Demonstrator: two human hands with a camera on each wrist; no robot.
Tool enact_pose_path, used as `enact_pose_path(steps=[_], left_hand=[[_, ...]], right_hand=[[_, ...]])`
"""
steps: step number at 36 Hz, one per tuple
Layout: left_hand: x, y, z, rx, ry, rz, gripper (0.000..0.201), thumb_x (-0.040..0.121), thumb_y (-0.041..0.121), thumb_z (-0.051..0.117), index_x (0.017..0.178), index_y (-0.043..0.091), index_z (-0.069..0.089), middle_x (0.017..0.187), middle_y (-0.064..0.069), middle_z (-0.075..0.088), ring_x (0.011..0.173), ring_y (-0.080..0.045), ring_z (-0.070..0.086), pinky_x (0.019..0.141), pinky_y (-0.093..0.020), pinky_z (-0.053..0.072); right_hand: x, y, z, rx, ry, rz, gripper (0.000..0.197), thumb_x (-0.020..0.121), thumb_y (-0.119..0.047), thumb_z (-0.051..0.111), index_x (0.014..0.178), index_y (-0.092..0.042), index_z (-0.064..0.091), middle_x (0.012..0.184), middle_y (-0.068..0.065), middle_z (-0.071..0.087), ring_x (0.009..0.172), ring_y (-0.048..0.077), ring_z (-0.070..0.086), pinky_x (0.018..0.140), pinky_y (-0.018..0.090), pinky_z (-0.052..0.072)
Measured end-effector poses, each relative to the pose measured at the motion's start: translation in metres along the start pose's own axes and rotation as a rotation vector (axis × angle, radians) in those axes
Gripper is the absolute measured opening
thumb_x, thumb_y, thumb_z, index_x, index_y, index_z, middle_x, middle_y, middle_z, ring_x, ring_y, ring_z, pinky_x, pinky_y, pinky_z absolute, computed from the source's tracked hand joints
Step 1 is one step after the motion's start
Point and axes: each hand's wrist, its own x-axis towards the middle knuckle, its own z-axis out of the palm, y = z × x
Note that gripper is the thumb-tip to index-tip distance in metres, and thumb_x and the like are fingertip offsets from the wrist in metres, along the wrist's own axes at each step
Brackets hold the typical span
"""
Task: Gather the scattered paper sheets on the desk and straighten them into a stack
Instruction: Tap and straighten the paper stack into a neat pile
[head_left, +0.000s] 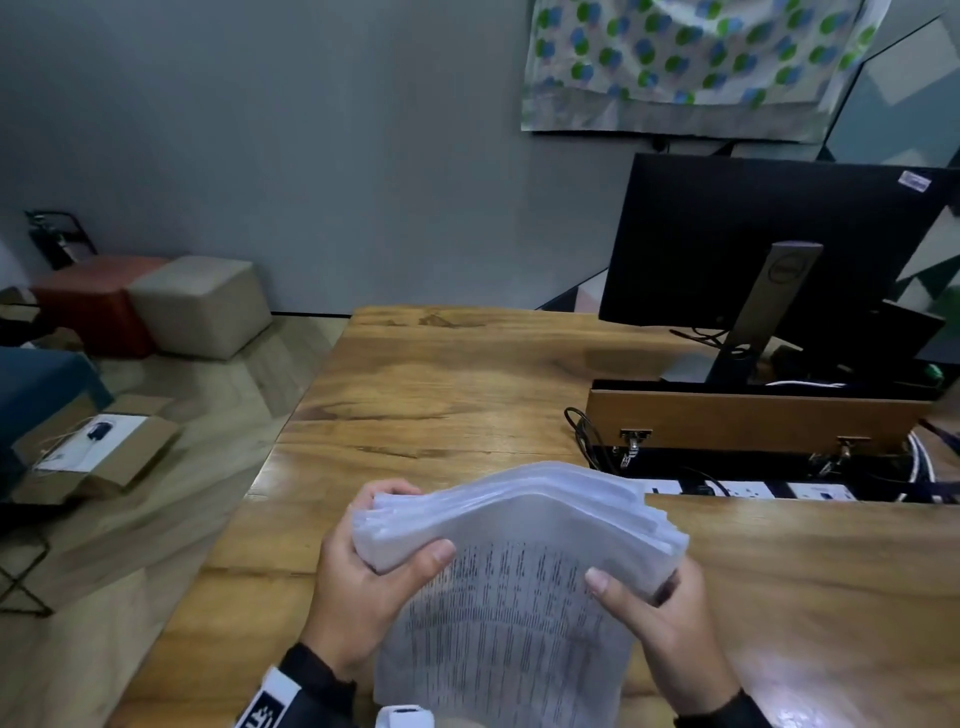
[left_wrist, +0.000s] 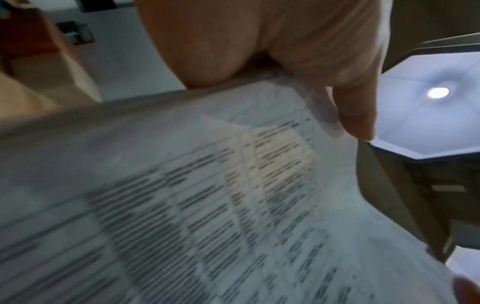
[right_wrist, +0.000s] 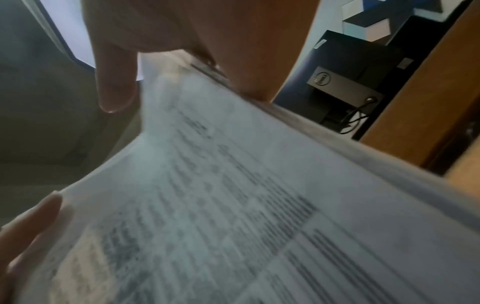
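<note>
No loose sheets show on the desk (head_left: 467, 374), so the gathering looks done. You hold the paper stack (head_left: 519, 571) above the desk's near edge, your left hand (head_left: 358, 587) and right hand (head_left: 660, 618) each gripping a side, thumbs on top. Its far edges are fanned and bowed; squaring remains. The stack's bottom edge is hidden, and its print is blurred.

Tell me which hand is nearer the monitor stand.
Right. The right hand grips the paper stack's right edge, on the monitor stand's side; the left hand grips the opposite edge, farther away.
</note>
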Motion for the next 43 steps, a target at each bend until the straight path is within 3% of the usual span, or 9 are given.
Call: enact_pose_path(steps=[16,22,26,29,31,32,35,39,43], left_hand=[[-0.003,0.005,-0.016,-0.035,-0.127,0.029,0.050,0.055,0.015,0.086,0.097,0.015,0.059,0.074,-0.005,0.068,0.063,-0.012,0.063,0.059,-0.019,0.052],[-0.004,-0.012,-0.026,-0.028,-0.179,-0.056,0.039,0.054,0.016,0.086,0.085,0.009,0.065,0.076,0.006,0.065,0.067,-0.008,0.061,0.059,-0.017,0.050],[-0.010,-0.030,-0.029,0.051,-0.272,-0.242,0.049,0.039,0.034,0.099,0.080,0.015,0.079,0.081,0.005,0.076,0.077,-0.004,0.070,0.071,-0.016,0.053],[-0.012,-0.040,-0.026,0.105,-0.337,-0.380,0.042,0.043,0.049,0.094,0.078,0.028,0.082,0.086,0.011,0.078,0.081,0.001,0.071,0.075,-0.013,0.052],[-0.009,-0.047,-0.020,0.135,-0.337,-0.406,0.039,0.056,0.036,0.092,0.090,0.022,0.079,0.090,0.014,0.078,0.083,0.003,0.071,0.075,-0.012,0.053],[-0.007,-0.048,-0.018,0.122,-0.285,-0.410,0.044,0.059,0.023,0.089,0.100,0.018,0.074,0.094,0.013,0.078,0.083,0.003,0.071,0.074,-0.012,0.053],[0.006,-0.037,-0.012,0.090,-0.179,-0.328,0.047,0.062,-0.003,0.079,0.107,0.008,0.068,0.103,0.001,0.077,0.091,-0.009,0.073,0.075,-0.017,0.056],[0.020,-0.005,-0.009,0.056,-0.136,-0.197,0.043,0.069,-0.017,0.074,0.105,0.004,0.067,0.093,0.004,0.078,0.085,-0.006,0.072,0.071,-0.017,0.056],[0.028,0.018,-0.007,-0.007,-0.122,-0.130,0.042,0.070,-0.018,0.072,0.101,0.011,0.067,0.088,0.008,0.078,0.081,-0.004,0.072,0.070,-0.016,0.056]], right_hand=[[-0.011,-0.008,0.003,-0.066,-0.056,-0.120,0.075,0.063,-0.008,0.076,0.133,-0.019,0.052,0.112,-0.020,0.074,0.099,0.002,0.071,0.082,0.014,0.054],[-0.010,0.002,0.000,0.011,-0.087,-0.092,0.086,0.067,-0.013,0.084,0.143,-0.015,0.043,0.128,0.003,0.071,0.116,0.018,0.068,0.092,0.026,0.056],[-0.018,0.014,-0.012,-0.018,-0.239,0.190,0.082,0.052,-0.056,0.091,0.122,-0.022,0.066,0.115,0.008,0.076,0.104,0.017,0.072,0.090,0.031,0.058],[-0.024,0.033,-0.016,-0.202,-0.332,0.269,0.048,0.051,-0.040,0.096,0.092,-0.020,0.080,0.097,0.017,0.079,0.099,0.024,0.072,0.108,0.040,0.046],[-0.020,0.038,-0.013,-0.339,-0.172,0.286,0.026,0.084,0.000,0.073,0.110,0.000,0.072,0.116,0.032,0.070,0.114,0.022,0.067,0.110,0.025,0.040],[-0.015,0.034,-0.011,-0.279,-0.182,0.255,0.028,0.089,0.007,0.064,0.116,-0.002,0.068,0.119,0.017,0.074,0.109,0.005,0.068,0.100,0.015,0.045],[0.005,0.018,-0.004,-0.203,-0.140,0.263,0.035,0.083,0.002,0.072,0.106,-0.024,0.070,0.097,-0.024,0.077,0.088,-0.007,0.070,0.082,0.018,0.052],[0.017,0.002,-0.018,-0.086,-0.129,0.100,0.044,0.060,-0.014,0.086,0.101,-0.026,0.076,0.098,-0.012,0.080,0.092,0.002,0.073,0.077,0.017,0.056],[0.023,-0.003,-0.017,-0.123,-0.267,0.189,0.062,0.068,-0.005,0.086,0.122,-0.023,0.059,0.109,-0.012,0.075,0.103,0.005,0.069,0.077,0.022,0.058]])
